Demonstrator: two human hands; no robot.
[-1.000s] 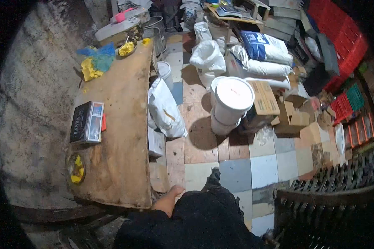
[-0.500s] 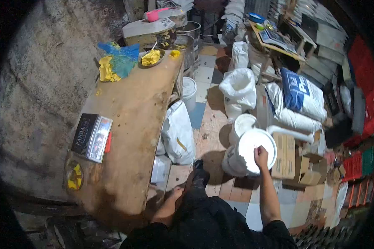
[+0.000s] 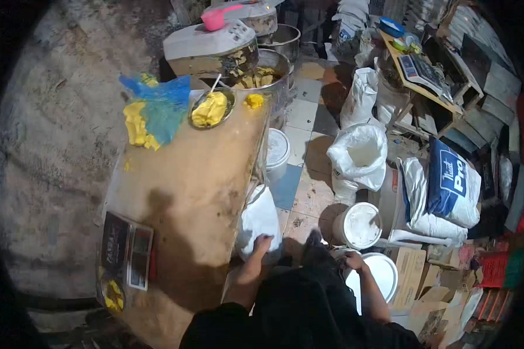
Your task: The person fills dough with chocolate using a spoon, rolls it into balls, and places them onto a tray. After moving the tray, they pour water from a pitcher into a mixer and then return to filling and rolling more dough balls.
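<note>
Buckets first, three white ones down the middle of the frame: one bucket by the table edge [image 3: 278, 150] above centre, one open bucket [image 3: 360, 225] right of centre, and one lidded bucket [image 3: 384, 274] at lower right. Sacks, four: a white sack [image 3: 259, 218] leaning on the table at centre, an open sack [image 3: 361, 154] above the open bucket, a knotted bag [image 3: 361, 93] higher up, and a blue-printed sack [image 3: 451, 186] at the right. One wooden table [image 3: 198, 174] runs up the left, and it carries one metal bowl [image 3: 211, 109] of yellow paste, one loose yellow lump [image 3: 254, 100], one blue plastic bag [image 3: 163, 104] at upper left, one flat box [image 3: 127, 250] at lower left and one small dish [image 3: 112, 296] below that. One big steel pot [image 3: 272, 72] stands at the table's far end. Two hands now, both arms reaching forward from dark sleeves at the bottom of the frame. The left hand [image 3: 262, 243] is out at centre, fingers bent down onto the lower part of the white sack, touching it; cannot tell whether it pinches the material. The right hand [image 3: 355, 262] sits lower right, fingers folded narrow against the near rim of the lidded bucket, and its grip is hidden.
</note>
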